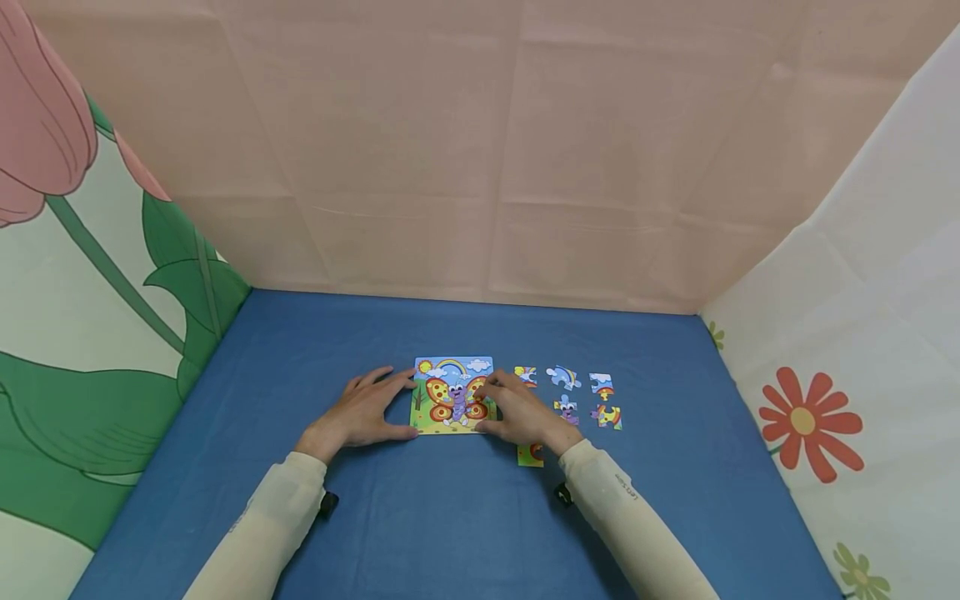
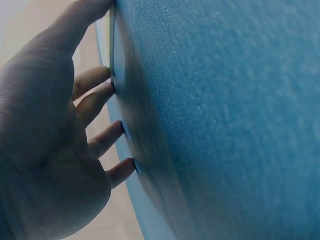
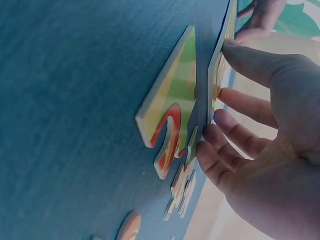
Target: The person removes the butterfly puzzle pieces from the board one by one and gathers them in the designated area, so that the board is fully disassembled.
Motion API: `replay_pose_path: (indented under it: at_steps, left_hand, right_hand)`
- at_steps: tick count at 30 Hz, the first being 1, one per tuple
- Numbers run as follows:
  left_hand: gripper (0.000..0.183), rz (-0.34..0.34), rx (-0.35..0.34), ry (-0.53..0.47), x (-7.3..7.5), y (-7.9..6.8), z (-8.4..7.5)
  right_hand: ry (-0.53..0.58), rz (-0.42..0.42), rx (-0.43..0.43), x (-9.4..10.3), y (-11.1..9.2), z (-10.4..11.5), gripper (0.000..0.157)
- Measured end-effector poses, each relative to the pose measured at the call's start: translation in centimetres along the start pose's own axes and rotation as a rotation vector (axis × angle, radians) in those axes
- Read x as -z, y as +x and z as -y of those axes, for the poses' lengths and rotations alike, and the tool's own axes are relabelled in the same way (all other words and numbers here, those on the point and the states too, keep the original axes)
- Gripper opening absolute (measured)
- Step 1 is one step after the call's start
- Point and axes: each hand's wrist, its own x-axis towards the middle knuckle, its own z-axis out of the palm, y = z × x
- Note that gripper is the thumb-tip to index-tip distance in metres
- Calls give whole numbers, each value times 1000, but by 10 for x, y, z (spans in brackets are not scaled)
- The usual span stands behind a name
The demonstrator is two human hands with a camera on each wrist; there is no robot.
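Observation:
A small puzzle board (image 1: 452, 414) with a butterfly, sun and rainbow picture lies flat on the blue table between both hands. My left hand (image 1: 365, 410) rests at its left side, fingers spread; in the left wrist view that hand (image 2: 55, 120) touches the table and the board's edge with its fingertips. At the right side, my right hand (image 1: 522, 410) covers part of the butterfly's wing. Seen from the right wrist, the right hand (image 3: 265, 120) has its thumb and index fingertip at the board, and the other fingers lie loosely bent along its right edge.
Several loose jigsaw pieces lie right of the board, among them a rainbow piece (image 1: 563, 377), a yellow-and-red piece (image 1: 607, 417) and a green corner piece (image 1: 530, 456) close under the right wrist. A beige cloth wall (image 1: 480, 167) rises behind the table.

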Motion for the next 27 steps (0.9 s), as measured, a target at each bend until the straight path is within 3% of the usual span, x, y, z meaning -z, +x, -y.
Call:
replay_pose_path:
  at_steps: [27]
  left_hand:
    - [93, -9, -15, -2, -1, 0, 2]
  right_hand:
    - [9, -18, -10, 0, 2, -1, 51]
